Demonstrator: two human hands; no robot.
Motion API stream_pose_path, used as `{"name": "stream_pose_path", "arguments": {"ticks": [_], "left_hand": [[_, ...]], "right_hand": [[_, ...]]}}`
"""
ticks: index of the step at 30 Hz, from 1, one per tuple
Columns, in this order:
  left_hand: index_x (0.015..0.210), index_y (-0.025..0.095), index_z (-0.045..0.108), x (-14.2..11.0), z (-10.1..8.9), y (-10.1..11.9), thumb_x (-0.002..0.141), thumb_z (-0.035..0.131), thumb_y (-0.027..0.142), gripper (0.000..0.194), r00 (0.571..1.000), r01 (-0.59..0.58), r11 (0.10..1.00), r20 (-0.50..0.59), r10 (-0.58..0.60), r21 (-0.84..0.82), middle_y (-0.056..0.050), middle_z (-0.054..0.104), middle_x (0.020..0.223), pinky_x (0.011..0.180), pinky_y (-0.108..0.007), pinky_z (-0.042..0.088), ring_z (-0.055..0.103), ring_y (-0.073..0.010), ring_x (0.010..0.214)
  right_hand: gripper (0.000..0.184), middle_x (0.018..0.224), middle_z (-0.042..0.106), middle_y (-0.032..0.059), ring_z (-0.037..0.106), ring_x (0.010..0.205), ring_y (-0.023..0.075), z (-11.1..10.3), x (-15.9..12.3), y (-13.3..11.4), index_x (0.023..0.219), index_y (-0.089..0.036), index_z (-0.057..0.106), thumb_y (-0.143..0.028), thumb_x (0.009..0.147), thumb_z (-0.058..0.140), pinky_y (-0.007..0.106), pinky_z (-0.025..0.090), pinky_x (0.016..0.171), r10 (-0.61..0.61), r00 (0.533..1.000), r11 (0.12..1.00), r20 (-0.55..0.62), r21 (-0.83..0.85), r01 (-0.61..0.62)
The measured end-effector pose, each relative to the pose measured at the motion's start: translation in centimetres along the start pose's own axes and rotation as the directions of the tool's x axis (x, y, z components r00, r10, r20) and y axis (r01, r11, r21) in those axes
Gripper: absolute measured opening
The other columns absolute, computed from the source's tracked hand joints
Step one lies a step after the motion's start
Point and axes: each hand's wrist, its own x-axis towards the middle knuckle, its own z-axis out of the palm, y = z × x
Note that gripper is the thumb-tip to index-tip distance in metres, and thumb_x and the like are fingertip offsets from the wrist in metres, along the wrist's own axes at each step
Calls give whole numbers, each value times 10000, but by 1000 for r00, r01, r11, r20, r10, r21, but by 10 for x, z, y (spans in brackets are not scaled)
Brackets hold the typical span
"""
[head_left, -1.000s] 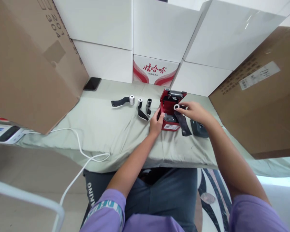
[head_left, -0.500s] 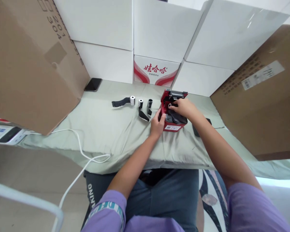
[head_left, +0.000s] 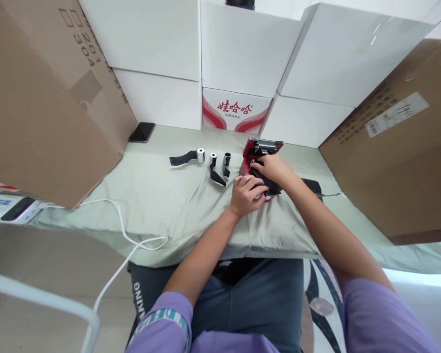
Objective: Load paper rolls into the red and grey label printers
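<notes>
A small red printer (head_left: 246, 147) stands on the cloth with its lid raised. Inside it, a paper roll (head_left: 253, 162) shows its white end, and dark paper (head_left: 269, 184) from it hangs over the front edge. My right hand (head_left: 274, 169) reaches into the compartment, closed on the roll. My left hand (head_left: 245, 195) curls over the printer's front left edge, its fingertips against the dark paper; its exact grip is partly hidden. Left of the printer lie a white-cored roll with a long dark tail (head_left: 200, 155), a second roll (head_left: 213, 159) and a dark-cored roll (head_left: 227, 159).
White boxes (head_left: 158, 100) line the back of the table. Large cardboard cartons stand at left (head_left: 51, 98) and right (head_left: 400, 162). A phone (head_left: 142, 132) lies at the back left, a dark object (head_left: 312, 186) beyond my right wrist. A white cable (head_left: 121, 220) hangs off the front.
My left hand has shifted from the printer's left side to its front edge, over the dark paper. My right hand has moved slightly left with the roll.
</notes>
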Motion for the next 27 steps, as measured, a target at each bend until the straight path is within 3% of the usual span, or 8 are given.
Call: {"name": "stream_pose_path", "arguments": {"ticks": [5,10,12,14,18,22,25,27], "left_hand": [[1017,320,814,0,-1,0,852,670,264,226,1000,5,999,8,-4,-50,-43,784,1075,1051,-465,387,653,-268,1119],[1010,315,817,0,-1,0,852,666,270,223,1000,1,999,8,0,-41,-40,798,1067,1024,-469,394,668,-270,1096],[1011,314,819,0,-1,1,863,652,273,227,1000,-3,1000,0,3,-22,-35,807,1061,1011,-465,400,675,-264,1078],[1015,314,819,0,-2,1,875,643,270,229,1000,-8,1000,-10,8,-23,-29,811,1059,1014,-458,399,682,-255,1069],[1013,318,815,0,-3,2,884,644,274,218,1000,2,998,9,-1,-63,-31,804,1060,1043,-448,395,682,-246,1084],[994,320,815,0,-6,2,866,640,281,220,1000,-6,999,-25,5,-32,-30,805,1043,1020,-447,406,685,-250,1066],[991,314,815,-1,-7,3,835,659,316,220,999,-20,1000,-47,19,-18,-33,804,1061,1020,-450,409,679,-262,1068],[995,313,814,-2,-8,3,812,661,331,239,999,-22,1000,-31,21,-22,-35,801,1075,1039,-454,408,668,-273,1087]], "right_hand": [[415,1133,788,188,730,993,290,10,6,5,1134,-190,804,-464,1022,512,365,521,838,-6,998,991,62,-135,14],[368,1152,794,152,716,966,277,9,3,6,1115,-207,795,-342,1026,465,358,490,816,-106,984,990,145,-74,118],[370,1056,804,133,701,907,273,-1,-3,7,1019,-205,804,-338,1020,458,368,479,809,-150,984,988,94,-6,151],[426,966,794,124,682,897,277,-13,-5,12,965,-196,801,-382,1036,425,384,478,844,-146,987,987,-73,63,151],[457,1197,752,153,602,1159,327,-26,12,28,1193,-185,756,-411,1046,386,444,439,1033,-38,923,990,-383,110,86],[429,1187,734,152,619,1137,295,-15,26,42,1113,-183,761,-384,1029,392,421,453,1047,-17,943,978,-333,191,85],[361,1040,740,127,662,1033,265,5,12,51,918,-189,762,-380,973,461,386,499,991,16,939,926,-342,359,115],[252,1102,729,113,661,1091,267,22,-3,55,907,-203,754,-358,882,557,390,516,993,64,944,872,-325,479,106]]}}
